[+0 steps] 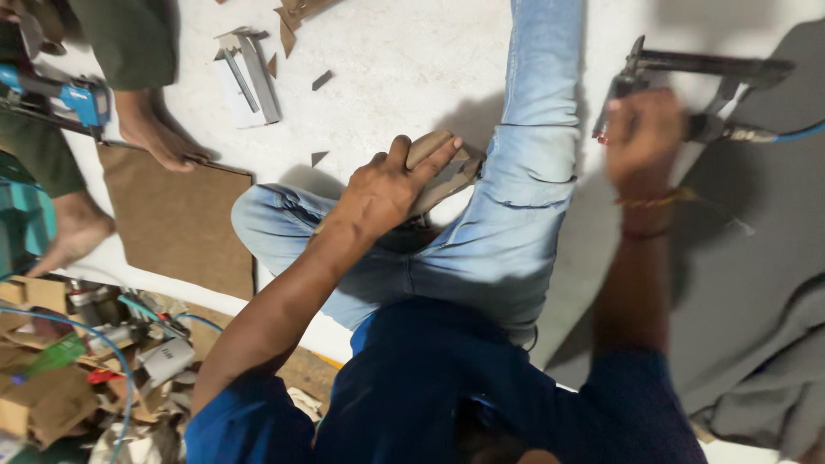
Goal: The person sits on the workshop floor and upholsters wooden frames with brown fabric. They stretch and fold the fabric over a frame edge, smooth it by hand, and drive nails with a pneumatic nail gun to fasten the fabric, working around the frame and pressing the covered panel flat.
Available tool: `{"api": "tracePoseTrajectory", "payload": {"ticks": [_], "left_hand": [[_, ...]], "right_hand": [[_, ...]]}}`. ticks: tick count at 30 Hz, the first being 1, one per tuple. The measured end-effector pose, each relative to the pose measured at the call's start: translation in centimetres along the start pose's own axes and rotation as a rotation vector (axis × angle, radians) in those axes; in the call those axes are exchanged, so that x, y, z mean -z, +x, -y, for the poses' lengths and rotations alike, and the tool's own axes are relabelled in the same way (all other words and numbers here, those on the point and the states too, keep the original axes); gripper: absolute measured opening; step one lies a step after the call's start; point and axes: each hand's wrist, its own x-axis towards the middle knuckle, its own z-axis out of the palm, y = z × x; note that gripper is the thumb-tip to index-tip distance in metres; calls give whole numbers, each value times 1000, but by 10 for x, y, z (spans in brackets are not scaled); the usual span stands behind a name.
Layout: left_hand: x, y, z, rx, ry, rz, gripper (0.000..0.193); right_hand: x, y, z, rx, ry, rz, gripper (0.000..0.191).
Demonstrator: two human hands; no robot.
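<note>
My left hand [391, 185] grips a small brown cardboard piece [447, 176] held against my lap, between my legs in light blue jeans [524, 215]. To the right, my right hand [643, 133] is blurred and wraps around the handle of a metal pneumatic tool [696, 69] with a blue air hose [799, 133]. I sit on a white floor [387, 69].
Another person's bare feet [159, 137] and a blue tool [82, 99] are at the upper left. A flat brown board [176, 219] lies beside my knee. Cardboard scraps [249, 73] dot the floor; a cluttered heap [77, 369] sits at lower left. Grey fabric [756, 283] spreads at the right.
</note>
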Motion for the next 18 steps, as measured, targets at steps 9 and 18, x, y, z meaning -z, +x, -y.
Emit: {"api": "tracePoseTrajectory", "payload": {"ticks": [9,18], "left_hand": [[-8,-46,57,275,-115,-262,75],[-26,-40,77,302,-160,-293,79]], "right_hand": [[9,-7,-83,47,-283,404,63],[41,20,-46,47,-409,620,44]]}}
